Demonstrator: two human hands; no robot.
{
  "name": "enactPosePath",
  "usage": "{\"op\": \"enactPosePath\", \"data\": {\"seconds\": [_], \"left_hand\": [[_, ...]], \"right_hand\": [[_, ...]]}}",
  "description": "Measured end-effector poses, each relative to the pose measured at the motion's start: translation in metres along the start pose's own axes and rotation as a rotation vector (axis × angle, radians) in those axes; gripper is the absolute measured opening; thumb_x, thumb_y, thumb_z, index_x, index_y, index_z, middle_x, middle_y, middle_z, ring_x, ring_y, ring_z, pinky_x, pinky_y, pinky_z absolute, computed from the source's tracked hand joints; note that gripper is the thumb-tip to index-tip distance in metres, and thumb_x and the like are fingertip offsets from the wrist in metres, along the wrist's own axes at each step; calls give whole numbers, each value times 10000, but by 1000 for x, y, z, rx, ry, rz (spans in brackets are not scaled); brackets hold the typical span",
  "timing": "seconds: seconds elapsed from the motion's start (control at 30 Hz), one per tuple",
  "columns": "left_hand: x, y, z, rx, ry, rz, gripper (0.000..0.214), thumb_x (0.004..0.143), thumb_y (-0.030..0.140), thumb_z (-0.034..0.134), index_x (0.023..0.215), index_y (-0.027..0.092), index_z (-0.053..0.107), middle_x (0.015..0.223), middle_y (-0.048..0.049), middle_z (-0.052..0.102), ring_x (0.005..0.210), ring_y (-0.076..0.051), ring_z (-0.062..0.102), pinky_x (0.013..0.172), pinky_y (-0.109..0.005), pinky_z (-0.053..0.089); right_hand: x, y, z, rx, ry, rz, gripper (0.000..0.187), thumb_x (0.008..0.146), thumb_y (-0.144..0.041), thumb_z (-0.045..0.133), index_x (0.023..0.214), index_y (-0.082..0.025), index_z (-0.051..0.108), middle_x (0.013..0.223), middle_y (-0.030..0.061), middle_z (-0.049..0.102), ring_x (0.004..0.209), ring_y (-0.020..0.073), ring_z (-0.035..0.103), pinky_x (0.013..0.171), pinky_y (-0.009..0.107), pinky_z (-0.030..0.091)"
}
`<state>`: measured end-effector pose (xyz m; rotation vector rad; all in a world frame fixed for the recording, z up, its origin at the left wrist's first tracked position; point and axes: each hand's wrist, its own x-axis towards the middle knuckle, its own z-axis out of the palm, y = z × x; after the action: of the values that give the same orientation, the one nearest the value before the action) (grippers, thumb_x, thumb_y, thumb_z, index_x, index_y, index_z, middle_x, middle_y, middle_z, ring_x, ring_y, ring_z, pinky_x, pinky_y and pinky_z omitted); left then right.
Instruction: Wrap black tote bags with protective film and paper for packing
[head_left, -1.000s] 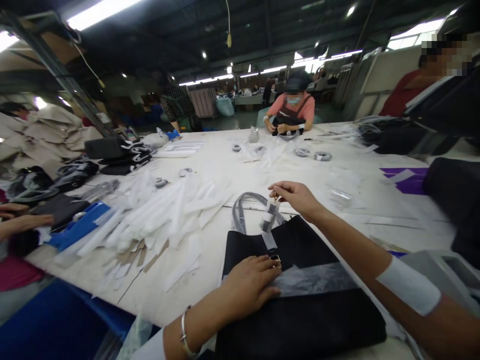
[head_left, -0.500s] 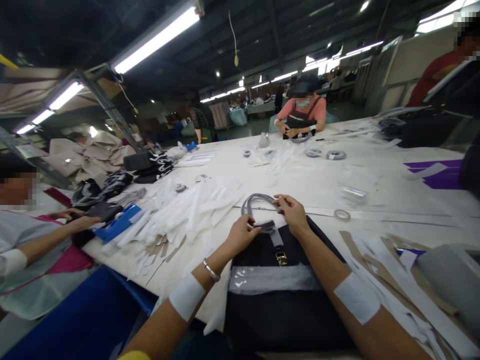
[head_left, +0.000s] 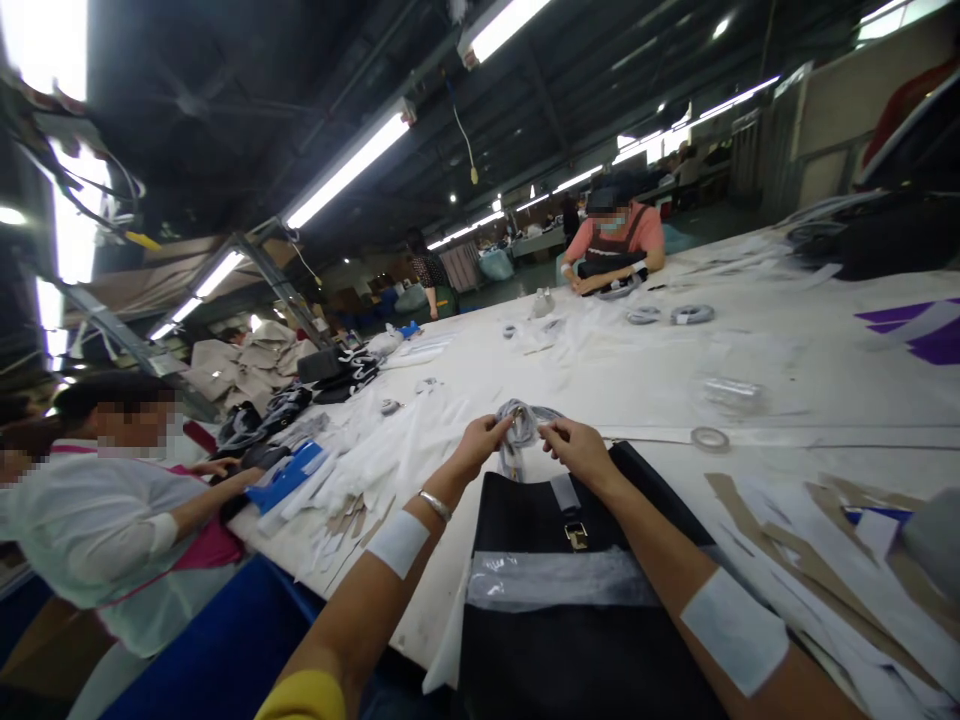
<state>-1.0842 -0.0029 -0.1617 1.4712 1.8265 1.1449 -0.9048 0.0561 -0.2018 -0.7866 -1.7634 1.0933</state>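
A black bag (head_left: 570, 640) lies before me, its front crossed by a clear plastic strip (head_left: 555, 580) below a gold clasp (head_left: 576, 537). Just past its top edge, a grey wrapped strap (head_left: 523, 425) is looped up between my hands. My left hand (head_left: 484, 445) pinches the left side of the loop, where a small gold metal piece shows. Fingers of my right hand (head_left: 576, 448) are closed on the strap's right side, close to the bag's upper edge. The ends of the strap are partly hidden by the fingers.
White wrapping scraps (head_left: 390, 440) cover the table's left. Brown and white strips (head_left: 795, 550) lie at right, near a tape roll (head_left: 709, 439). A co-worker (head_left: 112, 520) sits at left beside a blue tray (head_left: 289, 478); another person (head_left: 619, 240) works across the table.
The wide handle arch has been gathered into a smaller, bunched loop between my hands. My view has swung left, showing more of the co-worker there.
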Motion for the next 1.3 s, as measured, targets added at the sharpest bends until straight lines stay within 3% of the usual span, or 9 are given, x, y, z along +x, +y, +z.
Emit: {"op": "enactPosePath", "data": {"seconds": [0.13,0.27,0.4,0.5,0.57,0.83,0.97,1.13,1.3], "left_hand": [[3,9,7,-102,-100,8,510,760,634,606,783,125,602,580,45,454,524,-72,413,522,-201,343],[7,14,20,-236,-241,-34,552,802,639,565,877,98,645,619,-2,553,557,-84,498,577,-213,410],[30,10,16,70,-143,30,557,916,583,407,1023,105,674,801,-89,685,680,-141,622,638,-254,483],[55,-7,9,352,44,39,437,956,427,397,1149,128,652,1049,-121,702,907,-193,660,788,-302,509],[71,-23,9,432,80,8,378,932,331,467,1201,120,628,1169,-142,671,1063,-227,624,924,-337,473],[113,-72,37,638,-47,36,465,872,235,566,1321,117,540,1370,-139,543,1288,-248,483,1107,-357,338],[129,-76,44,636,-122,100,458,835,232,610,1289,176,576,1345,-98,574,1273,-246,493,1104,-354,339],[151,-74,41,566,-183,45,225,858,267,561,992,167,710,1128,-117,685,1152,-273,565,1048,-395,379],[163,-70,27,355,-357,-35,303,876,375,547,986,125,680,964,-118,708,891,-219,652,847,-363,517]], "right_hand": [[0,-2,6,-75,-39,-77,259,751,-441,682,932,-260,719,935,39,742,716,218,677,742,364,524],[2,2,4,-50,46,-12,253,735,-454,686,864,-238,710,894,53,742,796,243,685,758,363,528],[4,6,2,139,101,82,250,726,-433,678,843,-212,694,873,53,740,806,230,681,709,323,524],[6,6,2,293,192,214,301,703,-477,681,807,-195,674,761,47,718,680,203,650,548,277,479],[6,6,2,341,231,268,321,708,-489,668,800,-181,665,672,35,683,624,179,618,480,244,430],[9,4,1,662,319,559,296,677,-414,737,819,-157,695,838,44,690,578,87,554,415,153,390],[11,4,1,805,441,600,243,672,-348,752,799,-156,672,747,2,655,519,62,526,385,133,398],[11,4,-3,924,515,591,206,705,-312,725,830,-163,661,677,-41,612,480,46,512,375,121,415],[14,4,-1,911,501,573,229,707,-325,733,851,-159,668,694,-43,610,476,38,501,371,116,414]]}}
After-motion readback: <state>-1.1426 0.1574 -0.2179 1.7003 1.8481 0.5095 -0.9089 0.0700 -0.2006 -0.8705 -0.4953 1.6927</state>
